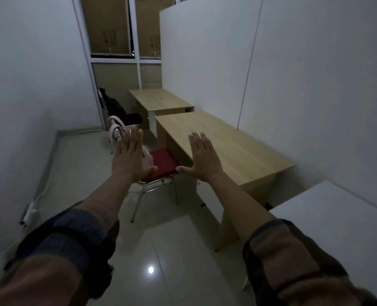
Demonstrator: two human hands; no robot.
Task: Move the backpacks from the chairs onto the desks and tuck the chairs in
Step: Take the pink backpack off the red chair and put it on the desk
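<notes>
Both my arms reach forward with flat, spread fingers. My left hand (pixel 131 159) is in front of a pink backpack (pixel 116 131) that sits on a red-seated chair (pixel 164 165) with metal legs; the hand hides most of the pack. My right hand (pixel 202 159) hovers over the near corner of the nearer wooden desk (pixel 234 146), holding nothing. Farther back, a black backpack (pixel 114 106) rests on a black-seated chair (pixel 134 118) beside the second wooden desk (pixel 161 99). Both chairs stand pulled out from their desks.
White partition walls close in on the left and right. A white table (pixel 342 219) juts in at the lower right. A power strip (pixel 29 212) with a cable lies along the left wall. Glossy floor tiles (pixel 172 250) run between me and the chairs.
</notes>
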